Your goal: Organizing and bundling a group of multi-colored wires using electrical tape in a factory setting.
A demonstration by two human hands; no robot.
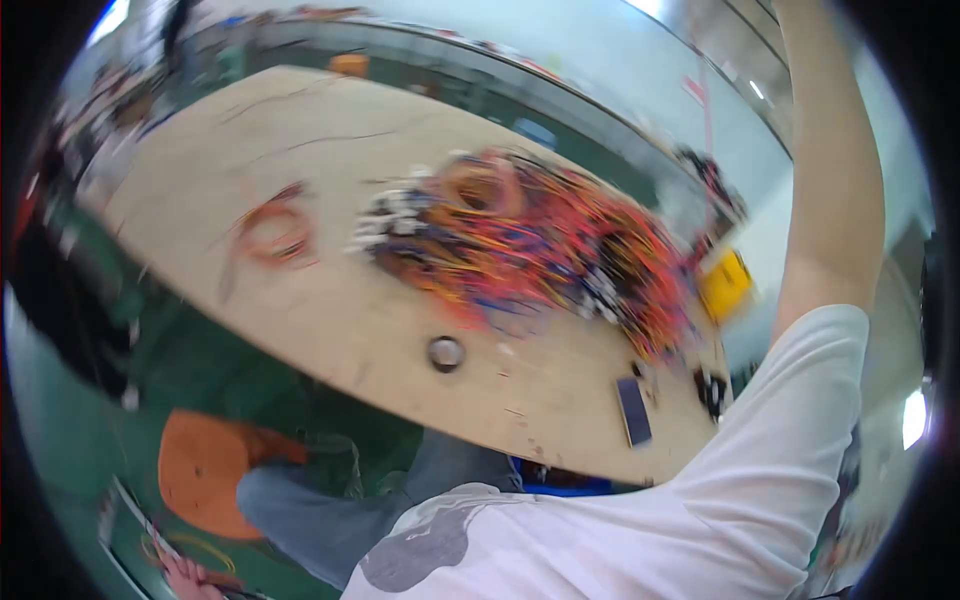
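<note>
My right arm (832, 170) is raised along the right side, and its hand lies beyond the top edge. Low at the left rim is a blurred hand, seemingly my left hand (188, 578), next to a thin yellow wire (205, 546) and a dark cable. Its fingers are too smeared to show a grip. On the wooden table (330, 330) lies a large heap of red, orange, yellow and blue wires (540, 240) with white connectors (395, 215). Left of the heap sits a separate coil of reddish wire (274, 235). Neither hand touches these.
A roll of tape (445, 354) and a dark phone (634, 411) lie near the table's front edge. A yellow box (725, 285) stands at its right end. An orange stool (205, 472) is beside my legs (310, 515). A long bench runs along the far wall.
</note>
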